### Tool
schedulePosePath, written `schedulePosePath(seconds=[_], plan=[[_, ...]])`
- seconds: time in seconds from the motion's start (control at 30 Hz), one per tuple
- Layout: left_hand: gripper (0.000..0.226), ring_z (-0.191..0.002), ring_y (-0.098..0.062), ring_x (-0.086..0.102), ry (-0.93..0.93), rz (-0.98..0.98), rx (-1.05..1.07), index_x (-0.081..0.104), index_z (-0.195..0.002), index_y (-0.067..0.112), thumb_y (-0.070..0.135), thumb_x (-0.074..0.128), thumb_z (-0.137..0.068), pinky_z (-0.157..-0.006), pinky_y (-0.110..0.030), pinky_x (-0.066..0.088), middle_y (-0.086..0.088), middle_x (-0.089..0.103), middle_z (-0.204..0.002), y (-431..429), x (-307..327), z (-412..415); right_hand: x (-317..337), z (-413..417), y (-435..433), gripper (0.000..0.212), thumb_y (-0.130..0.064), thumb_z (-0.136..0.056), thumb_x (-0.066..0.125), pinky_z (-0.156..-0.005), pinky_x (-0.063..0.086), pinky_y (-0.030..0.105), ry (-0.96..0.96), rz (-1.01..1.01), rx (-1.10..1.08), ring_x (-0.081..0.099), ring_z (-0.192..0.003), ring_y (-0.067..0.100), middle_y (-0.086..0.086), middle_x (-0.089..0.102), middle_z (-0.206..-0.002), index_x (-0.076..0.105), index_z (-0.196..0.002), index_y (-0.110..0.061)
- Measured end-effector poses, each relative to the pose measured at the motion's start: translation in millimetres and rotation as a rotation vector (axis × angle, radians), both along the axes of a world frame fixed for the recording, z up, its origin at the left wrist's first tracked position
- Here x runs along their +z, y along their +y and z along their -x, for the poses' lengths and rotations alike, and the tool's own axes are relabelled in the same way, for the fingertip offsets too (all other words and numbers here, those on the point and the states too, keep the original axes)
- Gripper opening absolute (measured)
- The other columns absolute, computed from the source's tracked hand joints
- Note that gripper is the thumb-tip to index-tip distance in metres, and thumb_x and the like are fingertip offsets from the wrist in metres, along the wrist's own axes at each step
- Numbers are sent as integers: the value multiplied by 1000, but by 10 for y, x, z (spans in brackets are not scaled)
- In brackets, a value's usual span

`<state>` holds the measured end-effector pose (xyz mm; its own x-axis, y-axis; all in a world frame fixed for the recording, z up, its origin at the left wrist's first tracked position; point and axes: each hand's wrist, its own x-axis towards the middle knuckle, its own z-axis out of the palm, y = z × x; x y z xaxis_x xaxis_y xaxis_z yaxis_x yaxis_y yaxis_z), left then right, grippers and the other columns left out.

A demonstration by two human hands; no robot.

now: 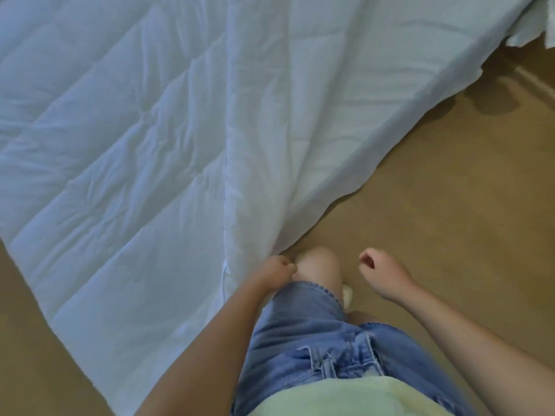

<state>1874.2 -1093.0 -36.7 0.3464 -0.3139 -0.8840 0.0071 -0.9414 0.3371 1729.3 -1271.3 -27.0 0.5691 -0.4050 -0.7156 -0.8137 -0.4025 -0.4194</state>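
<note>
Quilt (135,130) handling started at the left grip (277,269). Its fingers were curled tight right at the near border of the white fabric, beside a bare knee (318,265). Whether any cloth was pinched inside them could not be told. The right grip (383,273) was loosely curled and held nothing. It hovered over the brown floor (450,205), apart from the fabric.

The quilt lay spread on that floor, running from the person's left side up and away to the far edge of the view. A long crease ran down its length, and its stitched panels were lightly wrinkled.

The step looked like taking up the near edge, and it would go best with a full pinch of thumb and fingers on the hem rather than on loose cloth. The right grip should probably come across to the same border, some way along from the left, so the two share the weight. Lifting both evenly would likely keep the padding from bunching, and the feet should stay off the fabric.

Counted:
- one quilt
- two grips
- one bare knee in view
- one pair of denim shorts (315,340)
- one pale green shirt (345,399)
- one floor
</note>
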Motion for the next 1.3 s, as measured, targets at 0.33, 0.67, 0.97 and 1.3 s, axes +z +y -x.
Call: schedulePosePath(seconds=[0.33,0.67,0.97,1.3], plan=[[15,-84,-26,61,-125,137,676,60,-88,9,19,50,-91,-71,-32,44,-10,65,-91,-1260,-241,-1606,-34,-1765,-1519,15,-13,-91,50,-75,43,33,-3,-46,271,57,-90,28,12,63,-95,61,-94,-3],[93,-137,-33,29,-548,-29,830,18,-148,19,57,64,-77,-108,-44,26,-13,30,-150,-2426,-636,-3904,-18,-3511,-2723,22,-19,-93,47,-78,36,20,-41,11,454,50,-93,10,-2,58,-108,58,-112,-14],[46,-113,-28,54,-287,317,221,34,-140,28,33,43,-95,-82,-32,42,-6,57,-126,-4517,-772,-2136,-67,-4388,-4004,99,-61,-72,68,-95,29,26,-242,-72,-50,33,-134,18,5,25,-148,10,-147,-35],[45,-99,-16,59,-196,161,1004,61,-109,26,45,51,-69,-80,-31,50,6,64,-105,-5443,-755,-1089,-1010,-3714,-4991,65,-37,-96,44,-106,29,38,-38,69,930,10,-142,20,3,10,-156,8,-150,-29]])
